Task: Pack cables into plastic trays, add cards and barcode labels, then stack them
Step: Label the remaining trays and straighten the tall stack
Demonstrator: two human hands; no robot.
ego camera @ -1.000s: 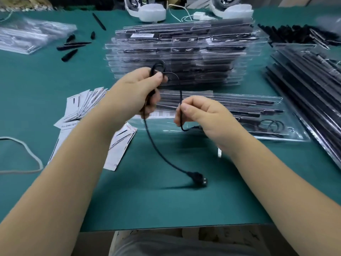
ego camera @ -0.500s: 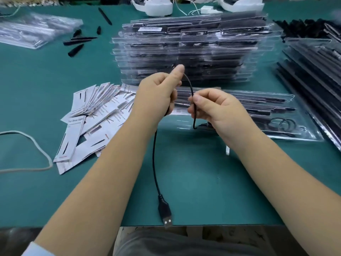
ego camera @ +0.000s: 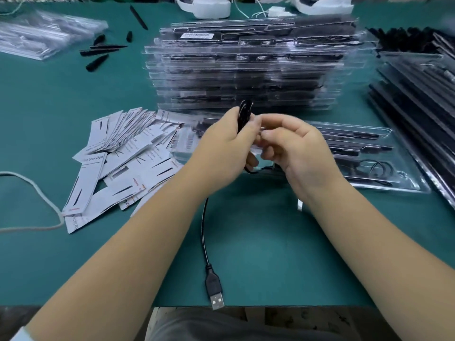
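Note:
My left hand (ego camera: 225,141) grips a small coil of black USB cable (ego camera: 204,232); the loops stick up above the thumb. The free end hangs down to the table's front edge and ends in a USB plug (ego camera: 214,289). My right hand (ego camera: 293,148) is close against the left, fingers curled at the cable, its fingertips blurred. Behind the hands lies an open clear plastic tray (ego camera: 403,168) with black parts and a coiled cable in it. A fanned heap of white cards (ego camera: 115,153) with barcode labels lies to the left. A tall stack of packed trays (ego camera: 246,70) stands behind.
More filled trays (ego camera: 423,99) lean at the right edge. Clear bags (ego camera: 41,38) and loose black spikes (ego camera: 98,51) lie at the back left. A white cord (ego camera: 37,193) loops on the left. White devices (ego camera: 204,6) sit at the back. Green mat (ego camera: 258,242) lies in front.
The cable has been wound into more loops in my left hand, and my right hand has moved up against it. The hanging end has shortened and the plug now lies by the front edge.

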